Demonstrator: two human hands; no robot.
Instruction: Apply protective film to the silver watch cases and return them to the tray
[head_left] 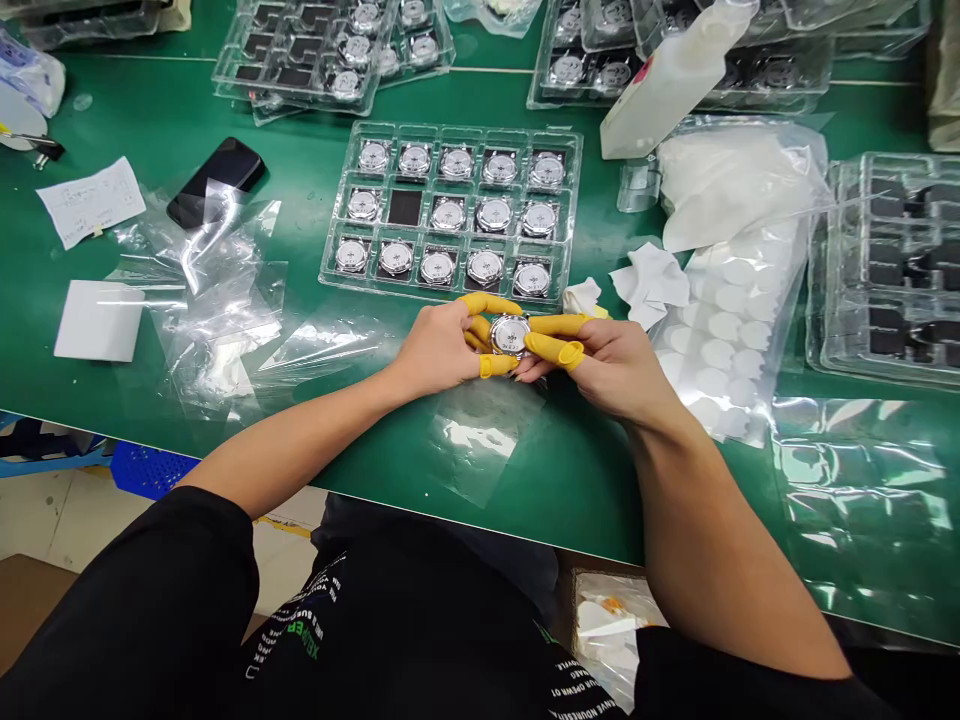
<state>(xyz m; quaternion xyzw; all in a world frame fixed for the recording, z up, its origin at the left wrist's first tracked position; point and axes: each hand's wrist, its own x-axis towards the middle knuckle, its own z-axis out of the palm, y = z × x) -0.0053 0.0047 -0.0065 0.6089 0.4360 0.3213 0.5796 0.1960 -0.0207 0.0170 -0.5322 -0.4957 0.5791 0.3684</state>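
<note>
A round silver watch case (510, 334) with a white dial is held between both hands above the green table (585, 470). My left hand (442, 345) pinches its left side with fingers in yellow finger cots. My right hand (607, 362) grips its right side, also in yellow cots. Just behind the hands lies a clear plastic tray (453, 212) with three rows of the same watch cases; one cell (405, 207) in the middle row is empty. A flat clear plastic bag (480, 430) lies on the table under the hands.
Crumpled clear bags (217, 300) and a black phone (216, 180) lie at left, with paper slips (90, 200). A white bottle (667, 80), white wipes (651, 280) and a sheet of round white pads (731, 320) sit at right. More trays (337, 50) stand behind and at far right (889, 270).
</note>
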